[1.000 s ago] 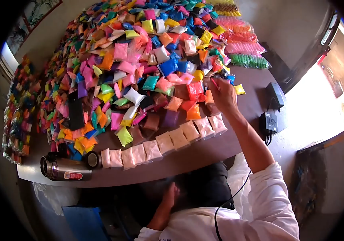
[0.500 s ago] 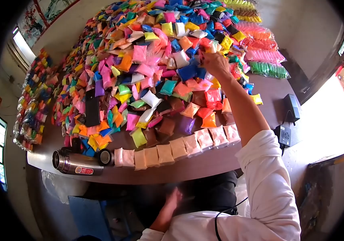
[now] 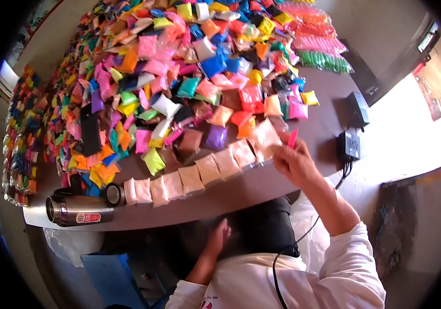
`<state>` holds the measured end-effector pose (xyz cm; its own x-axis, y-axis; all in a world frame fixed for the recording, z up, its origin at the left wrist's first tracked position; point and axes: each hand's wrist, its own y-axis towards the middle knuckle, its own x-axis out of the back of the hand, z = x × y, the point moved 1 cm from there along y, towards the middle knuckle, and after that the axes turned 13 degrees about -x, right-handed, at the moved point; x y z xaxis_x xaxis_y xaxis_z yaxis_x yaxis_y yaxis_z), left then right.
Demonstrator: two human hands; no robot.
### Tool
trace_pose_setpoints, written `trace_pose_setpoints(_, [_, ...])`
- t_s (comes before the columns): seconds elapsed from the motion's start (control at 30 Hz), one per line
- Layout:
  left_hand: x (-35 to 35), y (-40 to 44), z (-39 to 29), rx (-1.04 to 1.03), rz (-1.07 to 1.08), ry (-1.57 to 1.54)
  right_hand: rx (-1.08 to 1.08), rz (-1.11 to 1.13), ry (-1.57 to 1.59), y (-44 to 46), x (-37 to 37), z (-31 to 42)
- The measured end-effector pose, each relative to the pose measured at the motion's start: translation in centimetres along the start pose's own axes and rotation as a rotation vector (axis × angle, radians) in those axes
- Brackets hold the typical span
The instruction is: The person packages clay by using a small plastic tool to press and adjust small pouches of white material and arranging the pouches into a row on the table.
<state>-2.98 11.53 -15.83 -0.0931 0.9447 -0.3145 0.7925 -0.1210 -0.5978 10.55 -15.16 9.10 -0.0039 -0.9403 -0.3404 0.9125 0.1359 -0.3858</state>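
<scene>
My right hand (image 3: 296,160) is at the right end of a curved row of pale peach packets (image 3: 208,170) along the table's near edge. Its fingers are closed on a pale peach packet (image 3: 265,133), tilted above the row's end. A bright pink piece (image 3: 293,138) sticks up by the thumb and fingers; whether it is gripped too is unclear. Low over my lap, my left hand (image 3: 220,234) is blurred and its fingers are not distinct. Behind the row, a large heap of small coloured packets (image 3: 189,87) covers much of the table.
A steel thermos (image 3: 79,210) lies on its side at the front left, its dark lid (image 3: 113,194) beside it. A black phone-like slab (image 3: 90,131) rests on the heap. Black boxes with cables (image 3: 349,147) stand at the right edge, and bagged green pieces (image 3: 326,62) lie behind.
My right hand has come back from the far heap to the right end of the row, now with a peach packet. The view has shifted; my left hand stays low.
</scene>
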Motion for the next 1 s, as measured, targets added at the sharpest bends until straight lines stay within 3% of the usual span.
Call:
trace_pose_setpoints(0.1, [-3.7, -2.3, -2.7, -0.061, 0.221, 0.066, -0.125, -0.06, 0.195, -4.2, -1.1, -5.2])
trace_pose_setpoints(0.23, [-7.6, -4.5, -5.2, -0.095, 0.503, 0.058, -0.156, -0.106, 0.175, -8.4, -1.9, -10.7])
trace_pose_setpoints(0.37, [-8.1, -5.6, -6.2, -0.197, 0.616, 0.008, -0.272, -0.179, 0.239, -10.0, -2.8, -12.8])
trace_pose_setpoints(0.73, [-7.7, -7.6, -7.3, -0.385, 0.521, 0.03, -0.348, -0.146, 0.261, -10.1, -5.0, -13.8])
trace_pose_setpoints(0.8, [-7.6, -7.8, -7.6, -0.398, 0.487, 0.052, -0.416, -0.042, 0.201, -10.4, -5.2, -13.5])
trace_pose_setpoints(1.0, [-8.0, -7.5, -8.3, -0.475, 0.365, 0.243, -0.344, -0.043, 0.05, -11.1, -4.4, -14.6])
